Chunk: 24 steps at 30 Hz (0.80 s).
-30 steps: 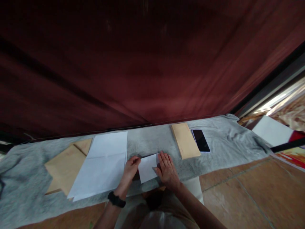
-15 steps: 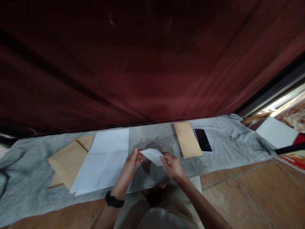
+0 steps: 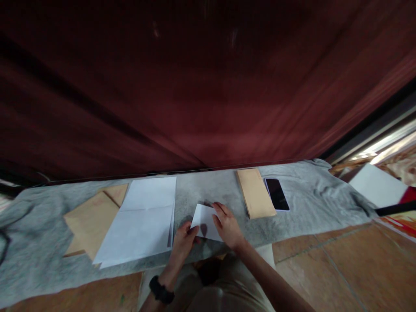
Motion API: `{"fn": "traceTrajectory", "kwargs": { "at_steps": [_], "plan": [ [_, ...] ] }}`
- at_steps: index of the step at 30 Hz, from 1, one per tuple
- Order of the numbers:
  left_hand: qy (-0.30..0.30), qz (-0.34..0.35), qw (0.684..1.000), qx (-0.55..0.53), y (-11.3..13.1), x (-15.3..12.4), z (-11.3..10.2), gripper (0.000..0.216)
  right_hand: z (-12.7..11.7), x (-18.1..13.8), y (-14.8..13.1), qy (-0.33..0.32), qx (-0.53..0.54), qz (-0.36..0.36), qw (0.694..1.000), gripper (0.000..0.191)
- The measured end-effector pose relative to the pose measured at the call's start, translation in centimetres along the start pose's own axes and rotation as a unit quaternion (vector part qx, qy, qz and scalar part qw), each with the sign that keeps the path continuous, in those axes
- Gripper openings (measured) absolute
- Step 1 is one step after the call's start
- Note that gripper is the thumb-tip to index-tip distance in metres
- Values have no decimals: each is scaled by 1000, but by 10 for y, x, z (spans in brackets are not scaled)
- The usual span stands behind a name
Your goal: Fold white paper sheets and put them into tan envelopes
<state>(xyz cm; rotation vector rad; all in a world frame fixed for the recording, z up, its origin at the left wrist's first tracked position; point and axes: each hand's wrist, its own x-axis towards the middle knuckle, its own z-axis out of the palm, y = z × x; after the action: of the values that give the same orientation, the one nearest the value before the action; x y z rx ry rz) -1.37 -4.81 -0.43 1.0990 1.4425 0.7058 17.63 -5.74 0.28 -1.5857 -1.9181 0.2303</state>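
Observation:
A small folded sheet of white paper [image 3: 205, 220] lies between my two hands, low over the grey cloth. My left hand [image 3: 183, 240] is closed on its lower left corner, thumb on top and fingers beneath. At the paper's right side is my right hand [image 3: 228, 225], with its thumb on the face and its fingers at the upper right edge. That hand covers the right part of the sheet. To the left rests a stack of large white paper sheets [image 3: 143, 221], with a crease across the top one.
Brown envelopes [image 3: 92, 216] stick out from under the white sheets at the left. A stack of brown envelopes [image 3: 256, 193] and a phone [image 3: 277, 193] lie to the right on the grey cloth [image 3: 312, 203]. A dark red curtain [image 3: 208, 108] hangs behind.
The small paper has been lowered and turned, so more of its face shows. My left hand has come down to its lower corner, while my right hand has shifted slightly left over its side.

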Motion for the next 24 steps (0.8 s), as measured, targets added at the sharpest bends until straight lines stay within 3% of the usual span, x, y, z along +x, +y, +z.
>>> {"fn": "traceTrajectory", "kwargs": {
  "at_steps": [3, 7, 12, 16, 20, 24],
  "plan": [
    [19, -3, 1000, 20, -4, -3, 5, 34, 24, -31, -16, -1, -25, -44, 999, 48],
    [29, -19, 998, 47, -3, -7, 7, 31, 37, -56, -20, -1, -105, -12, 994, 49],
    [35, 2, 992, 123, -2, -11, 6, 21, 28, -67, -5, 0, -159, 5, 987, 48],
    [32, -12, 992, 121, -2, -11, 4, 15, 16, -76, 12, -7, -177, 8, 984, 50],
    [16, -34, 996, 77, -3, -9, 0, 26, 6, -82, 24, -6, -183, 26, 983, 54],
    [13, -33, 999, 10, 2, -11, -1, 43, 2, -77, 8, -9, -154, -8, 988, 58]
  ]
}}
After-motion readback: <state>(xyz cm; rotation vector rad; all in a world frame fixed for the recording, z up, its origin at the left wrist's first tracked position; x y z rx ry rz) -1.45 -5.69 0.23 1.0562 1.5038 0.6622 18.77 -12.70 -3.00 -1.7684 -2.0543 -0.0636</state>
